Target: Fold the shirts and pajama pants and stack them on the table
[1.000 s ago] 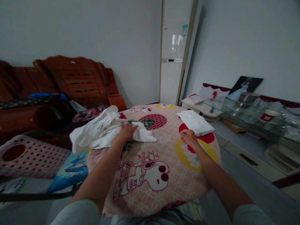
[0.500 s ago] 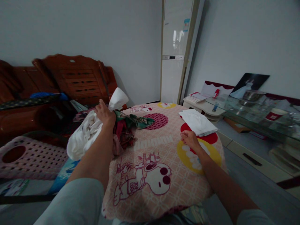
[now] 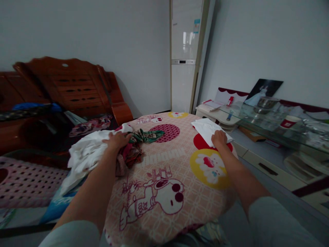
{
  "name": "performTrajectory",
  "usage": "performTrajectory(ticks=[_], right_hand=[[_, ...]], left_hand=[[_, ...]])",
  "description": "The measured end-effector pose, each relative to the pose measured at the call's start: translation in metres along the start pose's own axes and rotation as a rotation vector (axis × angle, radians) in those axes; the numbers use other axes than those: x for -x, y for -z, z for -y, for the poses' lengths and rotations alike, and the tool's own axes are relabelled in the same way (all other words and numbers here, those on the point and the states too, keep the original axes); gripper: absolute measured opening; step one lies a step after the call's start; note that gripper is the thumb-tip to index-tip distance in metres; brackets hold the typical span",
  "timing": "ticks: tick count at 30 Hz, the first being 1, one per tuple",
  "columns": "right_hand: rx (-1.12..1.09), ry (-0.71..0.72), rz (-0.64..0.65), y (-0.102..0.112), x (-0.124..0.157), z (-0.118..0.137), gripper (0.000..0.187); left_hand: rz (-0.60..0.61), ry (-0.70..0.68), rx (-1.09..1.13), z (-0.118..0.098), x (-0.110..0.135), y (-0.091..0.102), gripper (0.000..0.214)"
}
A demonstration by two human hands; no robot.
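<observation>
My left hand (image 3: 117, 140) lies spread over a heap of clothes at the left side of the round table. Under and beside it is a crumpled white garment (image 3: 87, 147), which hangs over the table's edge. A green patterned cloth (image 3: 147, 136) and a dark red cloth (image 3: 131, 154) stick out to its right. My right hand (image 3: 219, 138) rests at the near right part of a folded white cloth (image 3: 205, 127), fingers curled onto it. The fingertips are partly hidden.
A pink tablecloth (image 3: 164, 164) with cartoon dogs covers the table. At the left stand a wooden sofa (image 3: 74, 85) and a pink perforated basket (image 3: 28, 178). To the right is a glass-topped cabinet (image 3: 257, 120) with a paper cup (image 3: 290, 121). Behind stands a tall air conditioner (image 3: 183, 82).
My left hand has come down onto the heap, and the white garment has spread flatter and drapes lower. My right hand has moved from the tablecloth onto the folded white cloth. The view has shifted slightly.
</observation>
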State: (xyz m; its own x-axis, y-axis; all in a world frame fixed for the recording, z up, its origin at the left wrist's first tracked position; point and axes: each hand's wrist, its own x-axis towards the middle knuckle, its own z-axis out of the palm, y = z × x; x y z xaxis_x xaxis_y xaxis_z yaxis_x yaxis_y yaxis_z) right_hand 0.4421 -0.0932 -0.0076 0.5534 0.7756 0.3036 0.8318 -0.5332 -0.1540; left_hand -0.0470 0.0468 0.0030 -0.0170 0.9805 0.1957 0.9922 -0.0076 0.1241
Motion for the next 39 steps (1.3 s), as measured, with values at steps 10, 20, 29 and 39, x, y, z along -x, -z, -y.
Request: performTrajectory(ticks=[10,20,29,39], right_hand=[[-0.019,-0.157,0.12,-0.002,-0.023,-0.015,0.033],[0.003,-0.173,0.011,-0.008,-0.037,-0.026,0.024],[-1.212,0.315,-0.094,0.058,0.016,0.055,0.019],[-1.44,0.381,0.08,0.078,0.06,0.089,0.014]], left_hand=[[-0.069,-0.044,-0.052,-0.02,0.032,0.004,0.046],[-0.3,-0.109,0.132,-0.042,0.051,0.002,0.037],[-0.261,-0.475,0.575,-0.107,0.066,0.027,0.035],[0.158,-0.845,0.552,-0.158,0.108,0.041,0.069]])
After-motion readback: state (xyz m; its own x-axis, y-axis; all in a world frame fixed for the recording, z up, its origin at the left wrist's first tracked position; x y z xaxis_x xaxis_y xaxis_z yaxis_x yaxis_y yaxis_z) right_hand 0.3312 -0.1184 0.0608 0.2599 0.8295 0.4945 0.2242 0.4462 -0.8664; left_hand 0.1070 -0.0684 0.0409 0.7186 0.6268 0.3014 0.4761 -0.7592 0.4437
